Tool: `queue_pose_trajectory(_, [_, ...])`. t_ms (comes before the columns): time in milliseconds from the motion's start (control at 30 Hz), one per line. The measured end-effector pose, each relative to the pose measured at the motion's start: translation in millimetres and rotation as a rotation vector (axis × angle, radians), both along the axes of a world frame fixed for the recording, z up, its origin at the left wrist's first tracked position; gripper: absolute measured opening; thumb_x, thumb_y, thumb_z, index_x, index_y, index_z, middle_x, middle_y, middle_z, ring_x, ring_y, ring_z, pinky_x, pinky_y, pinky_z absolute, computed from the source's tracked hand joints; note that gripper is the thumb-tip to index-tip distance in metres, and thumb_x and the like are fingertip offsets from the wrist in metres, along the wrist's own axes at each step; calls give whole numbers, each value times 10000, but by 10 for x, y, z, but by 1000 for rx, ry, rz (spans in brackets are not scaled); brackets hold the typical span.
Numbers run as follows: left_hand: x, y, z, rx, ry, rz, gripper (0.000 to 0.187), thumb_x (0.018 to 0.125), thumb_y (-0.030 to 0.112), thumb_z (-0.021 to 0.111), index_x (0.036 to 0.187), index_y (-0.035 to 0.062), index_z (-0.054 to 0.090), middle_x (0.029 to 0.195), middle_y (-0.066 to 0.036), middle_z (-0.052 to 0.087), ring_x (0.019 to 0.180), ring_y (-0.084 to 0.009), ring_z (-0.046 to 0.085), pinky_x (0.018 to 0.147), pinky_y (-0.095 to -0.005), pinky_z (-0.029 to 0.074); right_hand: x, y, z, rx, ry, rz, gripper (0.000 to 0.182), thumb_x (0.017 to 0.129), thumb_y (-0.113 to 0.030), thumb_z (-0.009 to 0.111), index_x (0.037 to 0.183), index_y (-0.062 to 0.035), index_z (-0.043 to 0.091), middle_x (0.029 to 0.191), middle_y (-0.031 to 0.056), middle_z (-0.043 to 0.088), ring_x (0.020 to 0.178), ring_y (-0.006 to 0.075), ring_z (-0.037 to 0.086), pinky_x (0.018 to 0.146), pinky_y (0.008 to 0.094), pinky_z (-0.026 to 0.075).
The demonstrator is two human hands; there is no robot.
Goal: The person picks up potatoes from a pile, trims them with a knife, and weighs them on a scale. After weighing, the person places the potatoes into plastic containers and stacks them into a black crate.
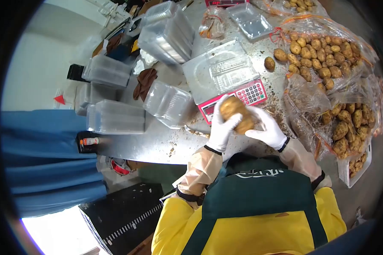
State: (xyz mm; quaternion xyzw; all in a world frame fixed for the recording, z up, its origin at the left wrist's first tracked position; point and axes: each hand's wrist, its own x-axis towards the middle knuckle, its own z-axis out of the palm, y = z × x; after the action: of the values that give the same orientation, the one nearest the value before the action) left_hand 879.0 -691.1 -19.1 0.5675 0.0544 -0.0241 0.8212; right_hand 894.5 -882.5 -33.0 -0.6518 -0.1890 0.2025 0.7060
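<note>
My left hand (222, 126), in a white glove, is closed around a large brown potato (232, 109) just in front of the scale's keypad. Another potato (244, 124) shows beside it, lower and slightly blurred, between both hands. My right hand (266, 127), also gloved in white, has its fingers against that lower potato. Behind the hands stands a red and white scale (250, 94) with a clear plastic tray (232, 74) on its metal plate. Two loose potatoes (269, 63) lie to the right of the scale.
Open plastic bags of potatoes (323, 59) cover the right side of the metal table (157, 146). Stacks of clear containers (168, 36) stand at the back left, with more (117, 117) at the left. A brown cloth (145, 83) lies between them. Dirt is scattered about.
</note>
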Motion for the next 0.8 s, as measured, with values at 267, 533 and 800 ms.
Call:
queue_pose_trajectory(267, [-792, 934, -169, -204, 77, 457, 468, 867, 154, 619, 1298, 30, 483, 1223, -146, 566, 1120, -267, 552, 1002, -393, 438, -12, 968, -1079, -389, -71, 282, 477, 819, -241, 706, 1209, -17, 549, 1170, 162, 602, 1102, 307, 565, 924, 410, 447])
queue_pose_trajectory(533, [-1405, 1211, -447, -663, 366, 622, 563, 955, 477, 461, 1321, 49, 459, 1290, -165, 530, 1188, -351, 511, 977, -524, 453, -95, 1775, -1432, -988, -697, 416, 503, 723, -255, 715, 1141, -33, 544, 1094, 159, 600, 984, 338, 579, 814, 436, 482])
queue_pose_trajectory(800, [-1412, 1188, -510, -704, 439, 561, 566, 928, 496, 501, 1262, 39, 500, 1221, -140, 565, 1148, -339, 530, 930, -524, 477, -50, 1219, -1198, -497, 268, 522, 210, 854, -82, 598, 1059, -40, 574, 830, 63, 635, 686, 142, 605, 617, 314, 480])
